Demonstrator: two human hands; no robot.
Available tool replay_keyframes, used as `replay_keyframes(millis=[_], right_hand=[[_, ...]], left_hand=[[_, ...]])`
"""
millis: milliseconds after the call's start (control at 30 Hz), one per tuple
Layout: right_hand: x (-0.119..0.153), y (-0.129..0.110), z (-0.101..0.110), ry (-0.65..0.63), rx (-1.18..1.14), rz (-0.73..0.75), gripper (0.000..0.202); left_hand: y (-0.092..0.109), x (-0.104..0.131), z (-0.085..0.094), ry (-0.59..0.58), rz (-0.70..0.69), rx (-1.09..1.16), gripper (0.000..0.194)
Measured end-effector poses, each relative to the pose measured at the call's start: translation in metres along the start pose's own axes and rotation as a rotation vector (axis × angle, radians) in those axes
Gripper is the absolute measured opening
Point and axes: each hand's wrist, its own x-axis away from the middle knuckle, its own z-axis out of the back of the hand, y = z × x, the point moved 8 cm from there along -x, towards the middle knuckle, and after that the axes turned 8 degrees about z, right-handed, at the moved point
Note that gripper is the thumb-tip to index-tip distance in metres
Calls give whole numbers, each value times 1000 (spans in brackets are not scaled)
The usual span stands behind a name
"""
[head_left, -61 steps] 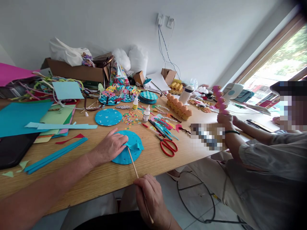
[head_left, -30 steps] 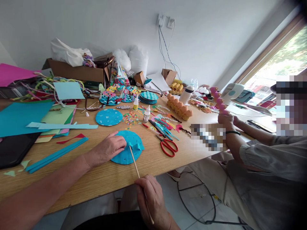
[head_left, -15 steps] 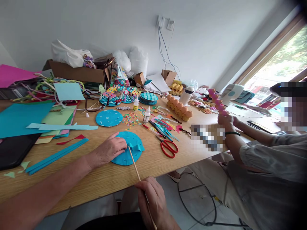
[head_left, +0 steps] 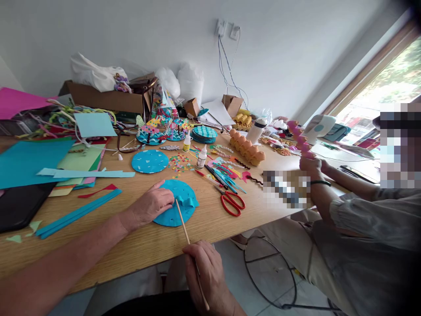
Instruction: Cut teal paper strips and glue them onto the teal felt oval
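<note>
A round blue disc (head_left: 174, 219) lies flat near the table's front edge, with a wavy blue paper strip (head_left: 190, 201) standing up across it. My left hand (head_left: 154, 204) rests on the disc's left side, its fingers curled together on the strip's left end; the fingertips are partly hidden. In my right hand (head_left: 208, 271), below the table edge, is a thin wooden stick (head_left: 183, 226). Its far tip touches or nearly touches the strip beside my left fingers. Red-handled scissors (head_left: 232, 202) lie to the right of the disc.
Behind are another blue disc (head_left: 149, 161), confetti (head_left: 180, 164) and a glue bottle (head_left: 201, 157). Blue strips (head_left: 79, 214) and coloured paper (head_left: 29, 158) lie left. An orange egg-carton piece (head_left: 246, 147) stands right. A co-worker's hands (head_left: 311, 166) hold a pink egg-carton strip (head_left: 301, 140).
My right hand has shifted slightly up and left with the stick, whose tip stays by the strip. My left hand keeps its place. The co-worker's head has moved a little right.
</note>
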Motion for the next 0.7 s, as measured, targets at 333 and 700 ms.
replay_keyframes(millis=[333, 700], right_hand=[[3, 1, -5, 8, 1, 8, 14], [3, 1, -7, 1, 5, 35, 15]], left_hand=[[-1, 0, -3, 45, -49, -1, 7], [-1, 1, -2, -6, -45, 15, 6]])
